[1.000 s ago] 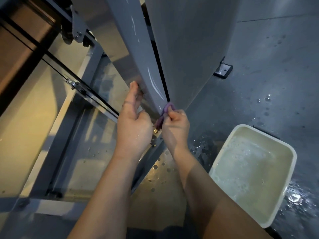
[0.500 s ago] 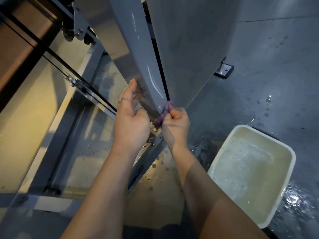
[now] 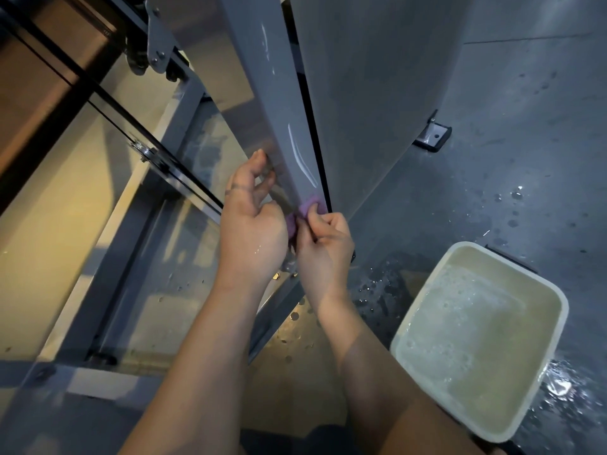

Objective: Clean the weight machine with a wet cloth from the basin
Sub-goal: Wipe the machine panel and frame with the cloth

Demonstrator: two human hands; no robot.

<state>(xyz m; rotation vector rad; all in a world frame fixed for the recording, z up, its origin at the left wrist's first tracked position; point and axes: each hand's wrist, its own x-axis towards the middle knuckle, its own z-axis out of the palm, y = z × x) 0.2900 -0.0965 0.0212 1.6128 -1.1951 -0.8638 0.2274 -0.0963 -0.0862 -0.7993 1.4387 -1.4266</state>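
On a wet grey floor (image 3: 492, 192), the right hand (image 3: 325, 247) pinches a purple cloth (image 3: 308, 205) against the foot of the weight machine's grey upright (image 3: 262, 93). The left hand (image 3: 253, 231), apart half a second ago, now touches the cloth, fingers curled at the upright's edge; its grip cannot be told. The basin (image 3: 512, 267) of soapy water stands nearby, right.

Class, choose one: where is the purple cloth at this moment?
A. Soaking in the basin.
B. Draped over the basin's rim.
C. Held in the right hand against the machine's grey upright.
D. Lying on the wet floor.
C: the right hand pinches the purple cloth at the foot of the grey upright; the basin holds only sudsy water.
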